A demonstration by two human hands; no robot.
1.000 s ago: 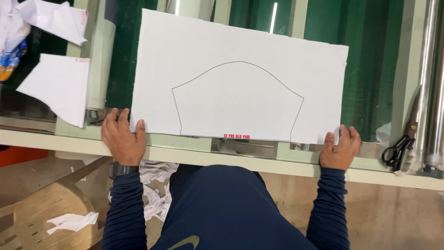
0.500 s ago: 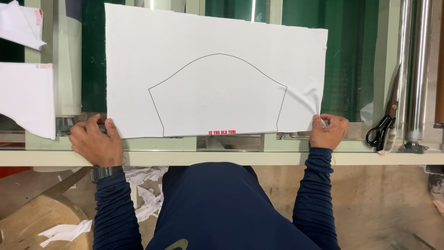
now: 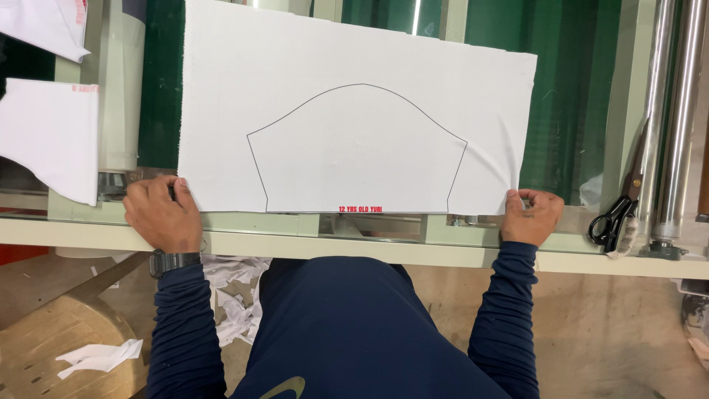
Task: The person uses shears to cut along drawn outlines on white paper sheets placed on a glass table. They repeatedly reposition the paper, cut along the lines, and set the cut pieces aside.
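Flat white fabric sheet (image 3: 354, 111), sleeve outline drawn on it; left hand (image 3: 159, 214) pinches its near-left corner, right hand (image 3: 532, 216) its near-right corner

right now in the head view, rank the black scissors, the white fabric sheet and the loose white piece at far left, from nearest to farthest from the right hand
1. White fabric sheet: its corner is pinched by the right hand.
2. Black scissors: just to its right, by the metal rollers.
3. Loose white piece: far left, across the table.

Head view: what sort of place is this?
Likely a garment cutting or sewing workshop. A white fabric panel marked with a sleeve-shaped outline lies on a glass-topped table; the left hand and right hand hold its near corners. Black scissors lie right, fabric scraps on the floor.
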